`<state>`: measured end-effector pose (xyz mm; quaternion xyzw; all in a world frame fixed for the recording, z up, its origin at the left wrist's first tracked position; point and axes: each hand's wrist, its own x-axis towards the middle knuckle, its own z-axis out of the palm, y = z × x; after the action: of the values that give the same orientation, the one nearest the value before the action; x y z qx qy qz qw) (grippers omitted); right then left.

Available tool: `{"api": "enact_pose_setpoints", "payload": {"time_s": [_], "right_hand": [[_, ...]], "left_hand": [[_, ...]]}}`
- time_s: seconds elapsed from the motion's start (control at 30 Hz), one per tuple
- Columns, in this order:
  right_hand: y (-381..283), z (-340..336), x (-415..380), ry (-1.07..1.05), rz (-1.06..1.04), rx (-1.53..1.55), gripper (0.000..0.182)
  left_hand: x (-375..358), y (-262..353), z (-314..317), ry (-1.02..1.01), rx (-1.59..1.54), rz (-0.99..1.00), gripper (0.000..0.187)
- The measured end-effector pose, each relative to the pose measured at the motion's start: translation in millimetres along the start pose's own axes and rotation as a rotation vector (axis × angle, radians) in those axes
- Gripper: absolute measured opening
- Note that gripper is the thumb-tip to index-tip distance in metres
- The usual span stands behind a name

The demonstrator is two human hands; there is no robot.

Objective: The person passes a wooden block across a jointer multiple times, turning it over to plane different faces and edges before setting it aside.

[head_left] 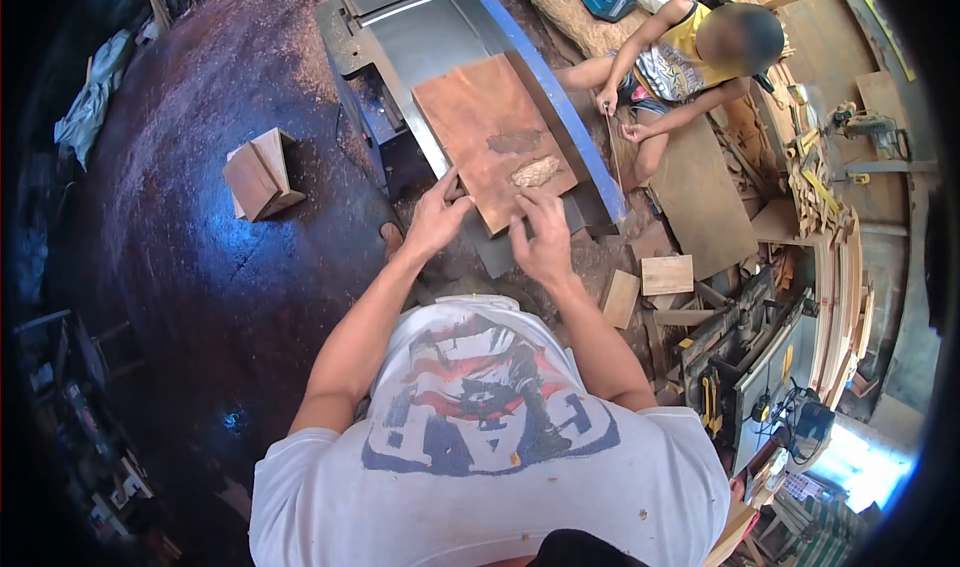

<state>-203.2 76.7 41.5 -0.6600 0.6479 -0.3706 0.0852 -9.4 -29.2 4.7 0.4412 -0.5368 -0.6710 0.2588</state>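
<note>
Wood board (490, 132) lies flat on the metal machine table (420, 22), near edge hanging off toward the person. Left hand (437, 217) sits at the board's near-left corner, fingers spread and touching the edge; can't tell if it really grips. Right hand (543, 235) presses on the board's near edge w/ fingers curled down, just below a pale filler patch (536, 172) and a darker smear (515, 142) above it. Hands are apart, neither closed around anything. Risks, as I judge: board overhangs the table, so uneven pressure at the near edge could tip it or slide it off toward the feet; a bare foot (391, 237) shows just left of the board's near corner. Patch looks fresh, so a fingertip dragged across could smear it. Sawdust on the floor left of the board = slip hazard. Another person (690, 52) sits right of the board w/ a thin stick (612, 152), near enough that a swung board could hit it. Offcuts (667, 275) lie below-right of the board.
</note>
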Motion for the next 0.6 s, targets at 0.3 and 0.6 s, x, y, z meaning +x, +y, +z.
{"api": "enact_pose_setpoints", "payload": {"time_s": [0.3,0.6], "right_hand": [[7.3,-5.8,-13.4,-0.243,-0.007,-0.223,0.073],[-9.4,-6.9,-12.0,-0.334,-0.072,-0.289,0.074]], "left_hand": [[-10.7,-30.0,17.4,0.037,-0.101,-0.060,0.082],[-27.6,-13.3,27.3,0.222,0.178,-0.009,0.081]]}}
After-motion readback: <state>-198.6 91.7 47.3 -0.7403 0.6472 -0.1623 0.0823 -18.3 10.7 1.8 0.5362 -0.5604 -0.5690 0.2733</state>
